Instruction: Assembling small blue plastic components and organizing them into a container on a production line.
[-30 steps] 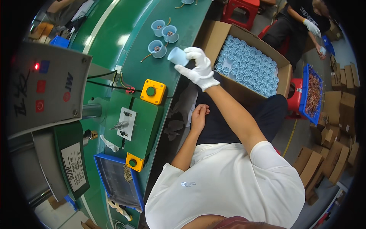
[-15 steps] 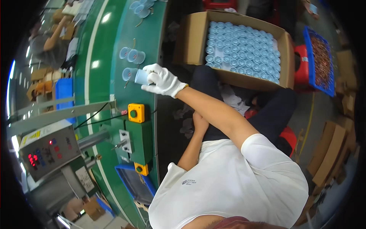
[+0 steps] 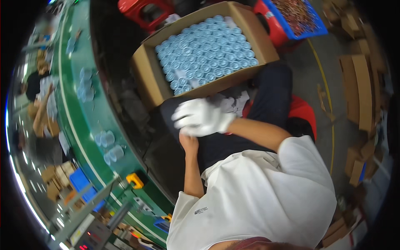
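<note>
My right hand [image 3: 199,118], in a white glove, is over my lap, in front of the cardboard box [image 3: 149,89] of cups. It is smeared by motion, and no cup shows in it. My bare left hand [image 3: 189,142] is just below and against the glove, its fingers mostly hidden. Packed in rows inside the box are many pale blue clear plastic cups [image 3: 204,52]. To the left, on the green belt table, a pair of cups [image 3: 104,138] lies close to another pair [image 3: 114,154]. Farther along lies another cluster of cups [image 3: 86,89].
The green table [image 3: 109,121] runs along my left, with a yellow button box [image 3: 134,181] at its near part. Behind the box stand a red stool [image 3: 143,12] and a blue tray [image 3: 321,29] of small reddish pieces. Flattened cardboard [image 3: 361,89] leans at the right. A person works across the table.
My gloved right hand has let go of the cup at the table and moved back to my lap beside my left hand. My view has turned to the right.
</note>
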Available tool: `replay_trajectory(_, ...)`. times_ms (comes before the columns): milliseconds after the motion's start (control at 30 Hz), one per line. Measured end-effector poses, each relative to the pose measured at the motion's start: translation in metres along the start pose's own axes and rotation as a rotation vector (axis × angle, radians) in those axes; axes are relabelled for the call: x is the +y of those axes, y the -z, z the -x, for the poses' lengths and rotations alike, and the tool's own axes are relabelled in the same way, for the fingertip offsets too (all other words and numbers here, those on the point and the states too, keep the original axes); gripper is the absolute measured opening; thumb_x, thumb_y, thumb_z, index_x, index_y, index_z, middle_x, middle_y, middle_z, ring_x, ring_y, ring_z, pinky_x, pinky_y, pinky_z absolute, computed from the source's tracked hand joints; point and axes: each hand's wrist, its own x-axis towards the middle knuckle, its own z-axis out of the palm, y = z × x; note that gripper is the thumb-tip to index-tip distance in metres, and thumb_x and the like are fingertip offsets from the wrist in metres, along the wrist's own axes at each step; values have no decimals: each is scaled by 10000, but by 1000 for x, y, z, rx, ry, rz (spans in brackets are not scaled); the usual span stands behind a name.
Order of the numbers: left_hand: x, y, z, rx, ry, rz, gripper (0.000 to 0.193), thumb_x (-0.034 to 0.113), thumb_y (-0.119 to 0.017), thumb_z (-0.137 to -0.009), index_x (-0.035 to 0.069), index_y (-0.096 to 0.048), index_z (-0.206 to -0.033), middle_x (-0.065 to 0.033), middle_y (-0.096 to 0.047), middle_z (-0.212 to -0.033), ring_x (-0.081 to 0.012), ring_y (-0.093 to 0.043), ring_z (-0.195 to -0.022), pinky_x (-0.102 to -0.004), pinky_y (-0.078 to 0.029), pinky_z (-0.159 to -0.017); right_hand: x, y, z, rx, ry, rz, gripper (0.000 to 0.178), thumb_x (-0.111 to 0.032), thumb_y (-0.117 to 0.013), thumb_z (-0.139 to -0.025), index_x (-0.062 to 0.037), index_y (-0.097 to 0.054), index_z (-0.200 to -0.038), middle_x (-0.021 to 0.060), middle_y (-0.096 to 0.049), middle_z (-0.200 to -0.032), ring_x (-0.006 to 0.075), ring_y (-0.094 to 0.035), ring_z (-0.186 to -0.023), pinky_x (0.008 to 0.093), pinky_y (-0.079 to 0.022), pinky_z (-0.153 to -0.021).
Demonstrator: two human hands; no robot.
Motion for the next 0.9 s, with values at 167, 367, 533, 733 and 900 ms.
replay_trajectory(167, 56, -53, -68, -295, 81, -121, 413, 199, -624, -1081, -39, -538, -754, -167, -486, -702, -336, -487, -630, -445, -389, -608, 11, 270, 176, 481, -778, 721, 204, -236, -778, -925, -74, -748, -1046, 157, -764, -1032, 363, -729, -964, 444, -571, -904)
replay_trajectory(367, 63, -134, -72, -657, 174, -178, 370, 201, -631, -1075, -38, -562, -801, -158, -494, -678, -232, -488, -600, -411, -413, -591, 131, 464, 418, 708, -1790, 659, 426, -425, -566, -1021, -151, -708, -1314, 193, -718, -1312, 423, -650, -1258, 473, -512, -1074)
replay_trajectory(533, 63, -155, -63, -1148, 178, -365, 224, 232, -650, -1019, 24, -729, -1047, -224, -725, -910, -431, -710, -852, -506, -548, -750, 217, 456, 555, -240, -2216, 656, 497, -384, -535, -1014, -175, -629, -1454, 167, -593, -1518, 371, -592, -1365, 510, -464, -1165)
replay_trajectory(733, 81, -182, -87, -1110, 464, -434, 183, 185, -674, -1016, 19, -738, -1057, -209, -765, -966, -404, -751, -908, -458, -574, -787, 325, 461, 579, -120, -2063, 954, 456, -251, -540, -973, -345, -681, -1396, 1, -451, -1648, 353, -498, -1426, 442, -482, -1155)
replay_trajectory(900, 108, -212, -92, -1120, 622, -461, 191, 174, -655, -1052, -4, -719, -1080, -191, -764, -923, -338, -754, -840, -405, -568, -770, 357, 436, 638, 112, -2012, 884, 439, -214, -532, -991, -210, -673, -1407, 47, -472, -1638, 355, -531, -1403, 447, -460, -1172)
